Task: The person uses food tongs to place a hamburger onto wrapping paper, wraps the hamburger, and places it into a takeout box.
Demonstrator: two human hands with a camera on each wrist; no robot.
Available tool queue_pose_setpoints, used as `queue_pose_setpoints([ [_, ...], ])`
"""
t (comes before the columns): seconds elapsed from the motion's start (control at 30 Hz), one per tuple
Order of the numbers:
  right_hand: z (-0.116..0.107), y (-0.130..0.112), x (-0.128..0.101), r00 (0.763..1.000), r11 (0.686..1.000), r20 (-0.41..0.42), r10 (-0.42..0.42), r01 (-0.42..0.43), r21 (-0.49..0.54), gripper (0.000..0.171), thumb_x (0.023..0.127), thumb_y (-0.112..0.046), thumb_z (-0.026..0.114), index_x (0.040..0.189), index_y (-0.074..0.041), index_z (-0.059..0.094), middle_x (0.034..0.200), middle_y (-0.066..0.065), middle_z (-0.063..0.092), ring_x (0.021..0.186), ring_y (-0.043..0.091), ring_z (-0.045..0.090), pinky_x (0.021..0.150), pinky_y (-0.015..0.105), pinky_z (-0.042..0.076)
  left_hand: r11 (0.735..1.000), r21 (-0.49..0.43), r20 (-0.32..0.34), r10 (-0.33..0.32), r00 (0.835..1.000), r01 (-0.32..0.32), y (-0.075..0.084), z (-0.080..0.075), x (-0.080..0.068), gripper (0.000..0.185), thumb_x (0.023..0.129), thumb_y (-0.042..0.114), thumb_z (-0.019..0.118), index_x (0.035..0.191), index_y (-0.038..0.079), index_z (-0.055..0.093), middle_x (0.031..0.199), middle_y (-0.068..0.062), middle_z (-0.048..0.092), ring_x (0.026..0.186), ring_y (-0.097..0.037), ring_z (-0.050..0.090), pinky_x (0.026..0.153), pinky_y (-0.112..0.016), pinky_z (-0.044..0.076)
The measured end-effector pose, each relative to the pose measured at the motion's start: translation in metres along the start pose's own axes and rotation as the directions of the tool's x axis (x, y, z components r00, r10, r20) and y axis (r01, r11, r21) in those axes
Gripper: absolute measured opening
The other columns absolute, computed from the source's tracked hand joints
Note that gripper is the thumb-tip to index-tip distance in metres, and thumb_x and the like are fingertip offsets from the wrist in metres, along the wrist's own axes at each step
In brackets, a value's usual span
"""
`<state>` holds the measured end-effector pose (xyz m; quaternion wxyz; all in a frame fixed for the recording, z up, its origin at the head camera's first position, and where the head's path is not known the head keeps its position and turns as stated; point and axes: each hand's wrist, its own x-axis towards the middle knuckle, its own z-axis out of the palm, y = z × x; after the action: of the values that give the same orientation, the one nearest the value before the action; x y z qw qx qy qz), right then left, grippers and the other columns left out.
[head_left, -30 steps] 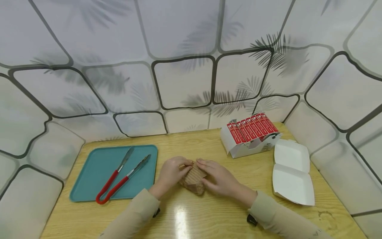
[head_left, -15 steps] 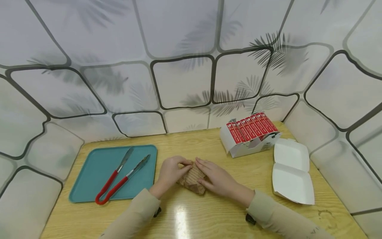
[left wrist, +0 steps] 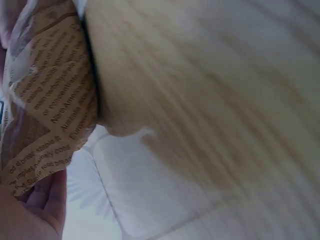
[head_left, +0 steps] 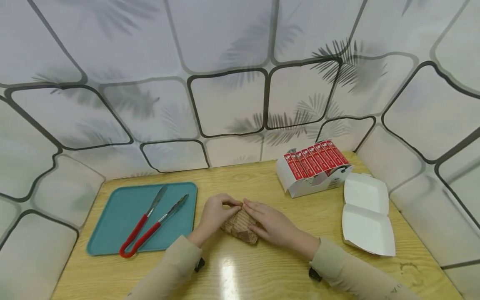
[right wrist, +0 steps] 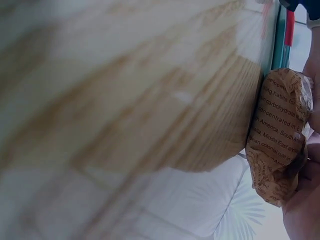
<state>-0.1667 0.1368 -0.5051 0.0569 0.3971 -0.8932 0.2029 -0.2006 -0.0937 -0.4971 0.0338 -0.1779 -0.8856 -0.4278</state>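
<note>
A small bundle in brown printed wrapping paper (head_left: 240, 225) lies on the table in front of me. Its paper is creased and folded, and what is inside is hidden. My left hand (head_left: 216, 214) pinches the paper at the bundle's far upper edge between thumb and index finger. On the right side, my right hand (head_left: 273, 223) lays nearly straight fingers along the far edge, with its thumb touching the near side. Both wrist views show the printed paper (left wrist: 57, 82) close up; in the right wrist view the bundle (right wrist: 275, 130) has a crumpled lower end.
On the left a teal tray (head_left: 112, 225) carries red-handled tongs (head_left: 138, 231), whose bent end overhangs the front rim. At the back right stands a white carton (head_left: 296, 189) of several red boxes (head_left: 316, 160). An opened white clamshell box (head_left: 367, 229) lies at the right.
The right thumb has pressed the raised right-hand flap down onto the bundle, so more of the folded paper lies flat. The left hand keeps its pinch; tray, tongs and boxes stay put.
</note>
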Motion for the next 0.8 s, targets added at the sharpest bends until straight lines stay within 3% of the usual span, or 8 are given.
queue_pose_setpoints([
  [0.13,0.000,0.001,0.000,1.000,1.000,0.008,-0.018,0.018,-0.021,0.064,0.104,-0.029,0.068,0.157,0.000,0.048,0.163,0.019,0.049,0.146,0.034,0.055,0.120,0.053,0.048,0.993,-0.075,0.031,-0.086,0.996,0.088,0.000,0.000,0.004,0.007,0.091,0.010,0.085,0.097,0.011,0.085,0.099,-0.005,0.084,0.099,-0.025,0.079,0.096,-0.042,0.065],
  [0.27,-0.001,0.001,0.000,0.999,0.999,0.031,-0.016,0.018,-0.043,0.062,0.105,-0.030,0.067,0.157,-0.001,0.049,0.162,0.018,0.051,0.144,0.033,0.057,0.120,0.049,0.049,0.995,-0.076,0.019,-0.068,0.998,0.069,-0.001,-0.001,0.002,0.008,0.094,0.008,0.080,0.101,0.008,0.084,0.103,-0.008,0.083,0.102,-0.027,0.078,0.097,-0.043,0.065],
  [0.37,-0.002,0.000,0.001,0.999,0.999,0.049,-0.008,0.010,-0.048,0.061,0.106,-0.030,0.066,0.157,0.000,0.050,0.162,0.017,0.051,0.144,0.032,0.057,0.120,0.048,0.049,1.000,-0.002,-0.030,0.002,1.000,-0.002,0.000,-0.004,-0.004,0.010,0.096,0.007,0.077,0.105,0.007,0.083,0.105,-0.009,0.083,0.103,-0.027,0.078,0.096,-0.045,0.064],
  [0.47,-0.003,-0.001,0.001,0.998,0.999,0.059,-0.003,0.005,-0.046,0.061,0.106,-0.029,0.066,0.156,0.000,0.050,0.162,0.018,0.051,0.144,0.033,0.058,0.120,0.048,0.049,0.981,0.135,-0.082,0.154,0.985,-0.142,0.003,-0.008,-0.014,0.015,0.094,0.007,0.080,0.109,0.006,0.082,0.108,-0.009,0.083,0.103,-0.027,0.078,0.094,-0.044,0.065],
  [0.57,-0.004,-0.002,0.001,0.998,0.999,0.067,0.000,0.004,-0.050,0.061,0.105,-0.029,0.066,0.156,0.001,0.050,0.161,0.018,0.051,0.144,0.033,0.058,0.120,0.048,0.049,0.870,0.335,-0.083,0.411,0.908,-0.363,0.006,-0.011,-0.025,0.024,0.087,0.008,0.086,0.111,0.003,0.082,0.109,-0.011,0.083,0.102,-0.026,0.080,0.091,-0.040,0.066],
  [0.7,-0.004,-0.002,0.001,0.997,0.999,0.074,0.008,-0.004,-0.054,0.060,0.105,-0.028,0.066,0.155,0.001,0.050,0.162,0.018,0.051,0.145,0.033,0.057,0.121,0.048,0.048,0.609,0.568,0.003,0.671,0.741,-0.553,0.013,-0.008,-0.042,0.036,0.078,0.013,0.094,0.110,0.001,0.082,0.110,-0.011,0.083,0.099,-0.022,0.082,0.088,-0.032,0.067],
  [0.73,-0.004,-0.002,0.001,0.997,0.999,0.075,0.011,-0.007,-0.052,0.060,0.106,-0.028,0.066,0.155,0.001,0.050,0.163,0.017,0.050,0.145,0.032,0.056,0.121,0.048,0.048,0.558,0.603,0.029,0.699,0.715,-0.570,0.015,-0.007,-0.046,0.039,0.077,0.016,0.095,0.111,0.001,0.082,0.111,-0.011,0.083,0.100,-0.021,0.082,0.088,-0.032,0.067],
  [0.8,-0.004,-0.001,0.000,0.997,0.999,0.075,0.013,-0.010,-0.049,0.059,0.106,-0.028,0.065,0.156,0.001,0.050,0.164,0.017,0.049,0.146,0.032,0.056,0.121,0.048,0.048,0.496,0.644,0.084,0.711,0.699,-0.582,0.019,-0.005,-0.054,0.043,0.077,0.023,0.095,0.112,0.001,0.081,0.113,-0.011,0.082,0.104,-0.021,0.081,0.091,-0.031,0.066],
])
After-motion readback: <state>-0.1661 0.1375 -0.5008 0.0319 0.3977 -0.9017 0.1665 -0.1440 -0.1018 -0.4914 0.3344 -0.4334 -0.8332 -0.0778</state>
